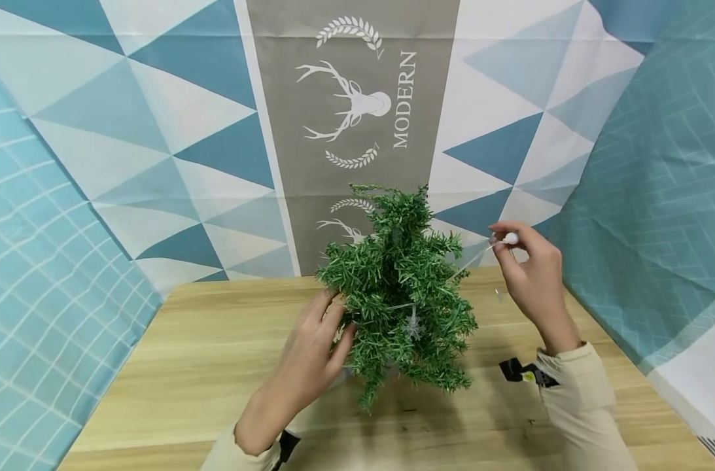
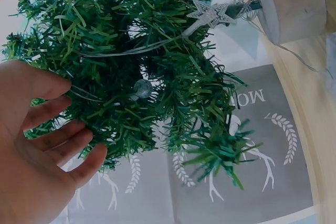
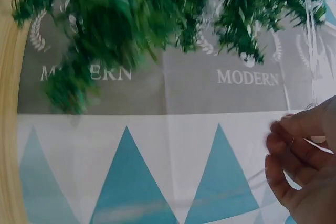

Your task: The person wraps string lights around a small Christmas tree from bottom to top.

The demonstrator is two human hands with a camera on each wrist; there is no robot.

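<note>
A small artificial Christmas tree (image 1: 392,281) stands on the wooden table, wound with a thin clear string of lights. From it hang a spiky snowflake light (image 1: 413,326), a star light (image 2: 211,14) and a round bulb (image 2: 142,88). My left hand (image 1: 313,347) is at the tree's left side, its fingertips among the outer branches, loosely bent and gripping nothing visible. To the right of the tree, my right hand (image 1: 534,278) pinches the light string between thumb and fingers, with a white ball bulb (image 1: 511,238) at the pinch. The wire runs from there to the branches.
Behind the table (image 1: 216,340) hangs a patterned cloth (image 1: 204,98) with triangles and a deer print. Blue cloths hang at the left (image 1: 39,261) and right (image 1: 645,216). The tree's pale round base (image 2: 294,9) shows in the left wrist view, wire trailing beside it.
</note>
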